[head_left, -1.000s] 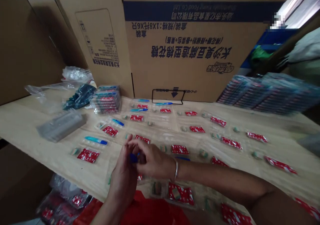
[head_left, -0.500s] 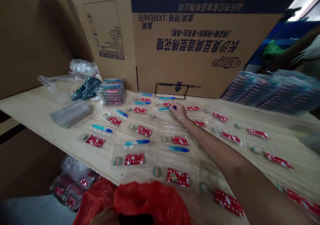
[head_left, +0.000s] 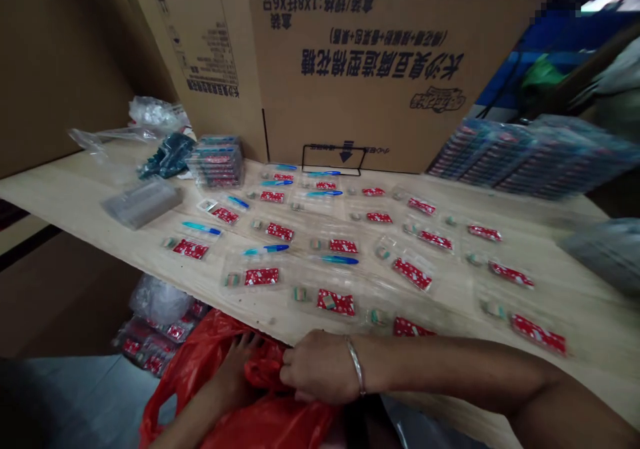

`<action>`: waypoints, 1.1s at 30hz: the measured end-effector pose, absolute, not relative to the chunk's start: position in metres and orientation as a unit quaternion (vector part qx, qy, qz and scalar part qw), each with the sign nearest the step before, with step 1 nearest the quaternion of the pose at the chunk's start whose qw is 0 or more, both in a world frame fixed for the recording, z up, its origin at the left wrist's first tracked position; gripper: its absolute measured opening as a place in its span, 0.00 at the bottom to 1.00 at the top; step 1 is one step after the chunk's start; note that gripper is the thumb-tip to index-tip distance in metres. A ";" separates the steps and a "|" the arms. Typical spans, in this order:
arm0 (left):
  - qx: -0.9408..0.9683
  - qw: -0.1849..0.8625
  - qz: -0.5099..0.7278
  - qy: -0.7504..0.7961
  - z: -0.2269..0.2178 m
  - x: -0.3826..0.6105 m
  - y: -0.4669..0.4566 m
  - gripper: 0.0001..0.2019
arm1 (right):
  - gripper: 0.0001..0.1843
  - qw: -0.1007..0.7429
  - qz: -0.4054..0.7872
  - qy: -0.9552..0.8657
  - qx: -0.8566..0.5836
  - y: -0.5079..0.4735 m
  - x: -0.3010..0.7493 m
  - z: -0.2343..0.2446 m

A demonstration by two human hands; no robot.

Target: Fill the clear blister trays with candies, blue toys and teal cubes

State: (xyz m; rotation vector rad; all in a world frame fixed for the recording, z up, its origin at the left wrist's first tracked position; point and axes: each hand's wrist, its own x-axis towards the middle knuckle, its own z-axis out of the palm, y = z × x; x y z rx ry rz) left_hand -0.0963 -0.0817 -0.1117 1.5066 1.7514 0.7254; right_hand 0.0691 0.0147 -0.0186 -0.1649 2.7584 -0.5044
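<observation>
A red plastic bag [head_left: 210,376] hangs below the near edge of the wooden table [head_left: 575,309]. My right hand [head_left: 317,372] is at the bag's mouth, fingers curled against the red plastic. My left hand [head_left: 240,362] reaches into the bag, and most of its fingers are hidden inside. On the table lie several clear blister trays [head_left: 260,276], each with a red patterned packet [head_left: 336,301]; some also hold a blue pen [head_left: 267,249].
Large cardboard boxes [head_left: 380,69] stand along the back. A stack of filled trays [head_left: 216,161] and a grey stack [head_left: 143,202] sit at the left, rows of packed trays [head_left: 530,159] at the right. Bags of packets [head_left: 150,339] lie on the floor.
My right hand has pulled back from the far trays to the red bag at the near edge. My left hand has gone into the bag. The view has tilted down.
</observation>
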 end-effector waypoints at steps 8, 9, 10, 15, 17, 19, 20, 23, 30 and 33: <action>0.693 0.270 0.230 0.628 -0.107 -0.096 -0.105 0.08 | 0.08 0.153 -0.214 0.963 0.067 0.031 0.094 -0.017; 0.695 0.260 0.223 0.632 -0.102 -0.100 -0.112 0.08 | 0.07 0.136 -0.215 0.963 0.094 0.033 0.098 -0.020; 0.694 0.255 0.220 0.636 -0.095 -0.104 -0.119 0.07 | 0.06 0.121 -0.215 0.962 0.118 0.035 0.102 -0.023; 0.619 0.261 0.343 0.656 -0.073 -0.111 -0.152 0.03 | 0.01 0.062 -0.230 0.959 0.156 0.035 0.108 -0.024; 0.582 0.250 0.396 0.665 -0.071 -0.105 -0.160 0.02 | 0.02 -0.006 -0.234 0.957 0.173 0.029 0.102 -0.016; 0.569 0.240 0.418 0.666 -0.072 -0.098 -0.164 0.02 | 0.06 -0.084 -0.242 0.951 0.171 0.020 0.090 -0.008; 0.571 0.237 0.420 0.665 -0.072 -0.095 -0.165 0.02 | 0.07 -0.113 -0.246 0.951 0.150 0.014 0.083 -0.007; 0.594 0.230 0.414 0.650 -0.072 -0.088 -0.166 0.02 | 0.06 -0.117 -0.243 0.963 0.020 -0.003 0.060 -0.014; 0.622 0.251 0.370 0.643 -0.073 -0.088 -0.163 0.01 | 0.05 -0.052 -0.223 0.973 0.035 0.040 0.077 -0.029; 0.655 0.280 0.352 0.607 -0.084 -0.088 -0.153 0.05 | 0.08 -0.125 -0.180 0.948 0.230 0.108 0.109 -0.021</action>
